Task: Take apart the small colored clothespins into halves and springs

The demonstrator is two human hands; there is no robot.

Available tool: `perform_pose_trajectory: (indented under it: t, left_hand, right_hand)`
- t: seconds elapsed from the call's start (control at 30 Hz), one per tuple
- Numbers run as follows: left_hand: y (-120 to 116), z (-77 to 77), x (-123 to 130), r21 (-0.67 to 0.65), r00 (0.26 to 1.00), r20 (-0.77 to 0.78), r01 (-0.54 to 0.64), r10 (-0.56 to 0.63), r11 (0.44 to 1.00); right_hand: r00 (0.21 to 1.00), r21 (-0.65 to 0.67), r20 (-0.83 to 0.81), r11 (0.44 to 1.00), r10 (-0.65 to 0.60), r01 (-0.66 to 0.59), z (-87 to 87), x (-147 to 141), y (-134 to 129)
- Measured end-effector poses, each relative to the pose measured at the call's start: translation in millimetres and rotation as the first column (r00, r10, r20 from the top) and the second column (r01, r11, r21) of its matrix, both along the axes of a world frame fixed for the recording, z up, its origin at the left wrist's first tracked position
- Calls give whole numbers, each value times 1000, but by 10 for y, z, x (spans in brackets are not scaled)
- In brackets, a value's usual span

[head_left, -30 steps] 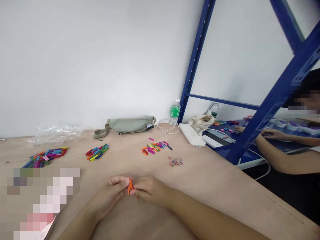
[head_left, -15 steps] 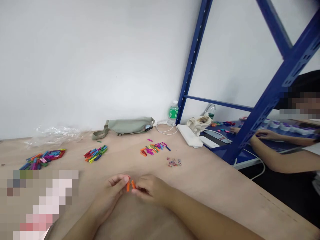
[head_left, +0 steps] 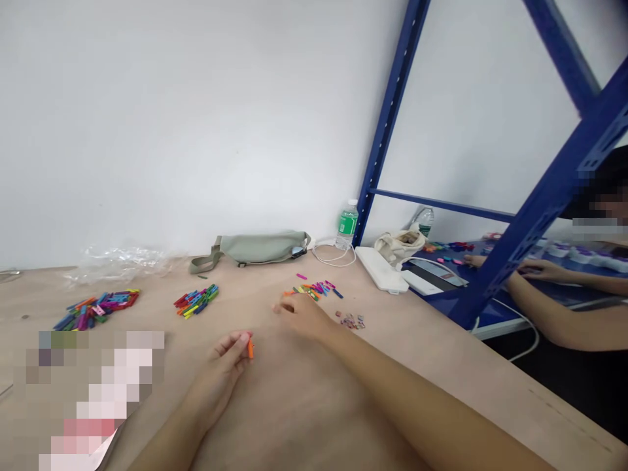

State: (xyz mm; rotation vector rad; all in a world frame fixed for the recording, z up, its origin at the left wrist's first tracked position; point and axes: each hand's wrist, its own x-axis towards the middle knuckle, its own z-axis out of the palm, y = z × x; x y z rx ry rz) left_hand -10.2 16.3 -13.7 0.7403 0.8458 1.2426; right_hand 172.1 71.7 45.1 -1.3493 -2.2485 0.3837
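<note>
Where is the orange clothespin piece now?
In the head view, the orange clothespin piece is held in the left hand, to the left of and below the right hand.

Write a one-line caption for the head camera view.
Left hand holds an orange clothespin piece while the right hand reaches toward colorful clothespin pieces on a wooden tabletop.

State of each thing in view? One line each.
Left hand: pinching an orange clothespin half
Right hand: open, over coloured clothespin halves
Water bottle: upright, capped
Waist bag: lying on the table
Plastic wrap: crumpled
</note>
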Motion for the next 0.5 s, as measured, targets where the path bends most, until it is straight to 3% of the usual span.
perform_pose_trajectory:
  t: [0.1, 0.23, 0.33, 0.5]
  left_hand:
    - [-25, 32, 21, 52, 997, -62, 46, -43, 998]
    - [-103, 117, 55, 144, 939, -298, 223, -173, 964]
    - [-140, 163, 59, 176, 898, -399, 275, -187, 945]
    - [-137, 155, 41, 158, 881, -438, 270, -178, 950]
  right_hand:
    - [973, -111, -182, 980, 143, -164, -93, -120, -345]
    - [929, -186, -320, 949, 188, -256, -221, -148, -677]
    - [922, -166, -325, 946, 213, -277, -253, -100, -709]
    - [909, -86, -274, 933, 315, -349, -251, -53, -644]
